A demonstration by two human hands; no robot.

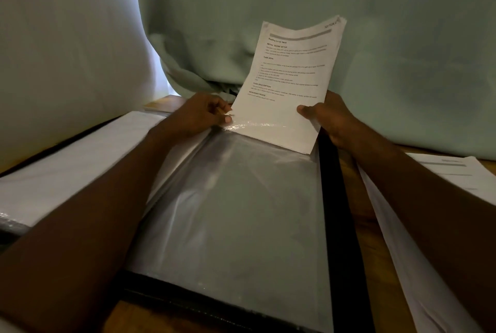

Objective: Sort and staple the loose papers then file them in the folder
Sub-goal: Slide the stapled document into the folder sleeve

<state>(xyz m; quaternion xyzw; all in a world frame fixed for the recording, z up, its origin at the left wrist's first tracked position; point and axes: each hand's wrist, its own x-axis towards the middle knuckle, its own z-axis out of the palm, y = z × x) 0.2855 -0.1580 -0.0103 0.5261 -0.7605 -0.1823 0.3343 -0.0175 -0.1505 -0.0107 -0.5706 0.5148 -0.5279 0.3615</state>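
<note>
A display folder [346,225] with a black spine lies open on the wooden table. Its clear plastic sleeve [228,211] faces me, grey and shiny. A set of printed papers [290,77] stands tilted, with its lower end inside the sleeve's top opening. My right hand [327,117] grips the papers at their lower right edge, thumb on the front. My left hand [204,115] pinches the sleeve's upper left edge beside the papers' lower left corner. No stapler is in view.
More folder sleeves holding white sheets [67,166] fan out to the left under my left forearm. Loose printed papers [456,174] lie on the table at the right. A pale green curtain [402,50] hangs close behind the table.
</note>
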